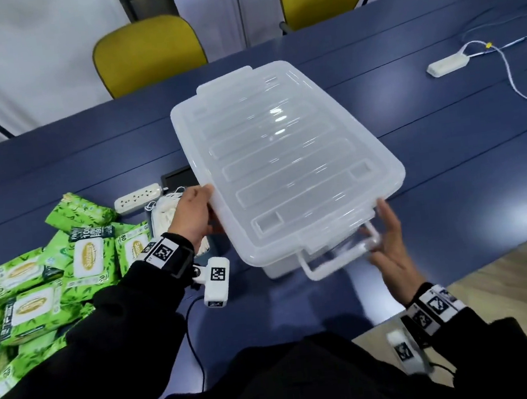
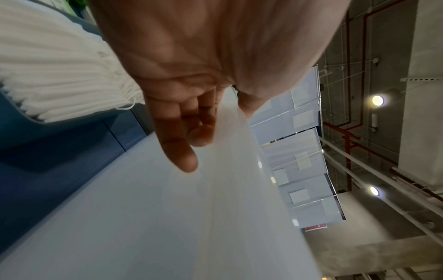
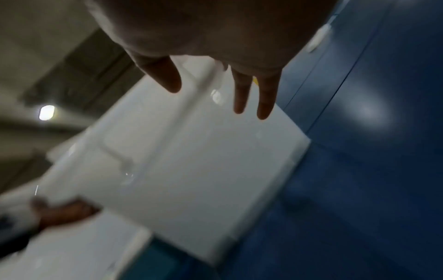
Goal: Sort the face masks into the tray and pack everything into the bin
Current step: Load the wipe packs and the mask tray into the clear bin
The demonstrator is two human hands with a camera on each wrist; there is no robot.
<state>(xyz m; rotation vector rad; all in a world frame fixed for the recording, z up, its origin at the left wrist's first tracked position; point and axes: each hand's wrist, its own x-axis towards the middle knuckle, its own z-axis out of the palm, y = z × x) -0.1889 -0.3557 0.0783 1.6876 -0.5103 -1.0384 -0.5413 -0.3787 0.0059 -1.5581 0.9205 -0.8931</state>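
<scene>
The bin (image 1: 288,170), a translucent plastic box with its lid (image 1: 270,153) on, sat at the centre of the head view on a blue table (image 1: 448,180), one end raised toward the camera. At lower right, the right hand (image 1: 390,244) was open, fingers straight beside the bin's near latch handle (image 1: 337,260), gripping nothing. At centre left, the left hand (image 1: 195,216) grasped the lid's left edge, thumb on top and fingers curled beneath. To open it well, both end latches likely needed releasing first, then the lid lifted level and set on bare table. Left of the bin, partly behind the left hand, a stack of white face masks (image 1: 165,209) lay in a tray (image 2: 21,121) seen clearly only in the left wrist view. Green wipe packs (image 1: 52,273) filled the lower left, cut off by the frame. The right wrist view was blurred; whether the fingertips (image 3: 264,111) touched the bin could not be told. The bin's contents, if any, were hidden.
</scene>
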